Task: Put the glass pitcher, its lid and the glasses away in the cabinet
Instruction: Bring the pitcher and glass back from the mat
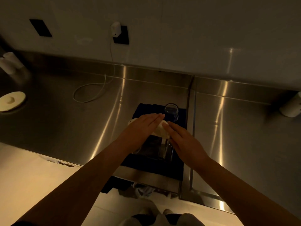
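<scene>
A clear glass pitcher (166, 150) stands on a dark mat (146, 108) on the steel counter, and a white lid (160, 130) sits on top of it. My left hand (143, 124) lies flat over the lid's left side with its fingers straight. From the right, my right hand (184, 139) touches the lid with its fingertips, fingers also straight. Neither hand curls around anything. One drinking glass (171, 110) stands on the mat just behind the pitcher, close to my left fingertips. Much of the pitcher is hidden under my hands.
A white cable (91, 92) loops on the counter from a wall charger (116, 29). A round cream lid (12, 100) and two white cylinders (9, 61) are at far left. A white object (291, 106) lies at far right. A counter seam (193, 128) runs beside the mat.
</scene>
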`<state>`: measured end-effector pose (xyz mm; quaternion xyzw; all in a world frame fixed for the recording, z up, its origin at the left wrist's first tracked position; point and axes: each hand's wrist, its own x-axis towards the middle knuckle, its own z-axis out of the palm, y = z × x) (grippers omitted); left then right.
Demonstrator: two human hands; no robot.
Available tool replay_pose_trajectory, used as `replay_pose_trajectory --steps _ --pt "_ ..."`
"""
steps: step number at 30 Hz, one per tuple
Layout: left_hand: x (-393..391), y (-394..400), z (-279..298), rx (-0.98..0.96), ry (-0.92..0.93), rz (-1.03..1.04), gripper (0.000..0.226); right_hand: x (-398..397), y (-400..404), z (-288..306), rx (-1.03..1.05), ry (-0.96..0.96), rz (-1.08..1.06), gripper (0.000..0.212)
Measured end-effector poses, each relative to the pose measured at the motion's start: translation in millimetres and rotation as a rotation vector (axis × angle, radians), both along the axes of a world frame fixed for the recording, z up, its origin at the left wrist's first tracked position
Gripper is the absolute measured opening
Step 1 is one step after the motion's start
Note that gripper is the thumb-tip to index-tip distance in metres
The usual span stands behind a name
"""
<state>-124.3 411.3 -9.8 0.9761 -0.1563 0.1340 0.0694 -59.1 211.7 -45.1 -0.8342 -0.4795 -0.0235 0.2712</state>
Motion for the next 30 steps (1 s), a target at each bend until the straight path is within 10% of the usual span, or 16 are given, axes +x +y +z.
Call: replay_pose_trajectory --steps 30 --pt "16.4 -12.7 4.3 -0.323 0.016 0.161 0.059 21.5 21.6 12.1 0.166 -0.072 -0.042 0.052"
